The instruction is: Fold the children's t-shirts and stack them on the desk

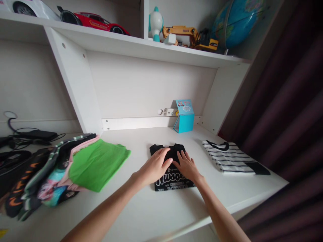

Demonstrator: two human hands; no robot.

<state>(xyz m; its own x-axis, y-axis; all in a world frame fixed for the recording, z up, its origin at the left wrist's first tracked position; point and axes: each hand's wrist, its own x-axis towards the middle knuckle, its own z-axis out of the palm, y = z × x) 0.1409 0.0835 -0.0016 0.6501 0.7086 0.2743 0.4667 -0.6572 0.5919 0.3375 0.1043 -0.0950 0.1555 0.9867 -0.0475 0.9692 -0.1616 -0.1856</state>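
Shirt (174, 184), black, folded, lies on the desk (136, 213), collar (178, 147) pointing wallward, long axis front-to-back; left hand (155, 163) presses it, fingers together, thumb apart, right hand (188, 168) flat, fingers slightly spread.

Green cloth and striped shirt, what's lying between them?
In the head view, the folded black shirt lies between the green cloth and striped shirt, under the left hand and right hand.

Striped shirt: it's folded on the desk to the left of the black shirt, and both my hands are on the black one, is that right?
Not quite: the head view shows the striped shirt to the right of the black shirt. It is folded on the desk, and your left hand and right hand are on the black shirt.
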